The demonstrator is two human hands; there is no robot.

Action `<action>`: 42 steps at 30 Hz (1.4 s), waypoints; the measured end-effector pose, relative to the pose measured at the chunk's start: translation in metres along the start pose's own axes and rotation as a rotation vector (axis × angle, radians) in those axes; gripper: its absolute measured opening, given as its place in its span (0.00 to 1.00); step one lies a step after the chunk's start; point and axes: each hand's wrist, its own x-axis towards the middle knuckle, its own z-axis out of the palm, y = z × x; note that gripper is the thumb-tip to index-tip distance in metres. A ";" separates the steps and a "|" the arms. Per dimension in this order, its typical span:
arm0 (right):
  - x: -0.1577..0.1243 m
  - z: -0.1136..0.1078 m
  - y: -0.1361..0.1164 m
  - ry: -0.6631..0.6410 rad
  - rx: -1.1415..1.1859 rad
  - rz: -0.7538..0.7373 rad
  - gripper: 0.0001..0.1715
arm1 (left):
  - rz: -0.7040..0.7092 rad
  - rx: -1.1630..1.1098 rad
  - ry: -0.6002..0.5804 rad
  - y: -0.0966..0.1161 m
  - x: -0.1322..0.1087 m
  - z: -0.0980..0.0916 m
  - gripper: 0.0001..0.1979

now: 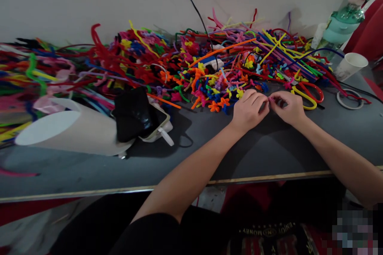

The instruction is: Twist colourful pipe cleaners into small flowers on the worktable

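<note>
My left hand (250,108) and my right hand (287,106) meet over the grey table, fingertips pinched together. Between them shows a tiny bit of pink pipe cleaner (271,99), mostly hidden by the fingers. Just behind my hands lies a heap of small pipe-cleaner flowers, among them an orange flower (214,106) and a yellow flower (239,93). Close to my right hand are a red loop (317,95) and a yellow loop (311,108), which look like scissors handles.
Long loose pipe cleaners (278,50) pile up along the wall. At left, a white tube-shaped holder (89,135) lies beside a black phone-like device (134,113). On the right stand a paper cup (350,67), a greenish bottle (341,32) and a pale ring (350,107). A black cable (191,2) hangs down.
</note>
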 end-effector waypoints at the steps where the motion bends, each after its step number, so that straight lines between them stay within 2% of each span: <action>1: 0.001 0.000 0.000 -0.002 -0.004 -0.015 0.07 | -0.002 -0.008 -0.011 0.000 0.000 0.000 0.06; 7: 0.000 -0.002 0.001 -0.011 -0.009 -0.055 0.07 | -0.057 -0.213 -0.086 -0.003 0.005 -0.003 0.08; 12: 0.003 -0.011 0.006 -0.123 0.110 -0.086 0.06 | -0.141 -0.470 -0.224 -0.009 0.009 -0.006 0.10; 14: 0.004 -0.013 0.007 -0.153 0.164 -0.084 0.07 | -0.160 -0.516 -0.227 -0.009 0.009 -0.006 0.11; 17: 0.005 -0.010 0.006 -0.108 0.276 0.029 0.10 | -0.241 -0.506 -0.155 -0.006 0.007 -0.002 0.13; 20: 0.004 0.000 0.006 -0.061 0.473 0.253 0.21 | -0.383 -0.488 -0.081 -0.005 0.002 0.006 0.15; 22: 0.003 0.006 0.007 -0.064 0.576 0.369 0.26 | -0.449 -0.507 -0.070 -0.007 0.000 0.011 0.17; 24: 0.003 0.010 0.009 -0.065 0.615 0.422 0.25 | -0.471 -0.514 -0.080 -0.009 -0.002 0.014 0.18; 27: 0.003 0.010 0.011 -0.029 0.568 0.399 0.22 | -0.454 -0.492 -0.079 -0.010 -0.002 0.014 0.20; 31: 0.002 0.006 0.009 0.066 0.384 0.285 0.14 | -0.413 -0.431 -0.049 -0.006 -0.001 0.009 0.20; 33: 0.002 0.005 0.007 0.083 0.321 0.223 0.12 | -0.321 -0.352 -0.041 -0.005 0.000 0.006 0.18; 36: 0.001 0.004 0.005 0.056 0.245 0.130 0.12 | -0.066 -0.203 -0.027 -0.008 -0.001 0.004 0.13; 38: 0.000 0.004 0.005 0.037 0.190 0.104 0.11 | 0.045 -0.109 -0.036 -0.012 -0.001 0.004 0.11; 42: 0.000 0.005 0.004 0.054 0.154 0.151 0.11 | 0.037 0.007 -0.043 -0.017 -0.001 0.004 0.12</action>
